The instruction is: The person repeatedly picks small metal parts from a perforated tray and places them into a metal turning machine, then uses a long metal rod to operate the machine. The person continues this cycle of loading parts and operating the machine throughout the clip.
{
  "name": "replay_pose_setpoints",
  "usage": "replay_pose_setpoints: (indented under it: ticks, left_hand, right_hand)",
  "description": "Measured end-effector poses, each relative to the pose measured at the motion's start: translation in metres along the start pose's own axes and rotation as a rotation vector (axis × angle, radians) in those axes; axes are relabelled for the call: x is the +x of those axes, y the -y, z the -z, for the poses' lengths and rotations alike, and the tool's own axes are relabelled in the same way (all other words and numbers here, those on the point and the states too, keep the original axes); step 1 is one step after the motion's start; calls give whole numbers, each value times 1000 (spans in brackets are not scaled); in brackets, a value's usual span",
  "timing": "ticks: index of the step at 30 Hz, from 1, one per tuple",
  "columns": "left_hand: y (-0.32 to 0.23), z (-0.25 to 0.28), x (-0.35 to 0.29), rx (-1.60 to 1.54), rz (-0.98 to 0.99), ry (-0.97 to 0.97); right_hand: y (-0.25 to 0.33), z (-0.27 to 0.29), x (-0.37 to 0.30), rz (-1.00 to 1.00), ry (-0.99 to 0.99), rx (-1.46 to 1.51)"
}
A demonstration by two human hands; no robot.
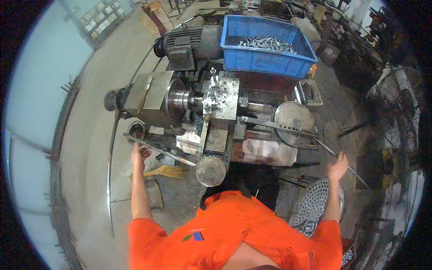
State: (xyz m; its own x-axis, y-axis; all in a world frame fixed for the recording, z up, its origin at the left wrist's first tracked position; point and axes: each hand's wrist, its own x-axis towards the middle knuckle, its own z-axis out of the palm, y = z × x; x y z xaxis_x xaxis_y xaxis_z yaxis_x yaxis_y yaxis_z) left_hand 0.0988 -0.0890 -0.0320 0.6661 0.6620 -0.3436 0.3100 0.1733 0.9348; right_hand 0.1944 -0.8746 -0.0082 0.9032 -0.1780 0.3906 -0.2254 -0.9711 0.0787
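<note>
My left hand [140, 154] is at the outer part of a long metal lever [168, 153]. Its fingers are loosely curled and apart below the bar, with the thumb side touching it. The lever runs to a round metal disc [210, 171] in front of my body. On the right, my right hand [337, 168] is closed around a thin rod handle [326, 146]. That rod joins a flat bar with holes [279, 126], which lies across a large round plate [294, 118]. Between the hands stands a small lathe, with its chuck [181, 99] facing a tool block [223, 96] strewn with small metal parts.
A blue crate [267, 58] of small metal parts stands behind the lathe beside a motor [193, 42]. A brush [145, 93] lies on the headstock cover. Below my right arm is a perforated metal basin [311, 201] with parts. A straw broom [164, 171] and a fan [398, 108] flank the machine.
</note>
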Motion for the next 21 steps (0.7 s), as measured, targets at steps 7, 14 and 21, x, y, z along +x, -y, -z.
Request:
replay_pose_setpoints:
  ticks: [7,14,21]
  left_hand:
    - [73,-5,16,1436,-373,146]
    - [166,-48,17,1110,-174,-424]
    - [123,-13,26,1624,-219,204]
  right_hand:
    - [61,12,-77,114,18,472]
    - [74,10,-75,51,174,620]
    - [109,54,-40,121,158,649]
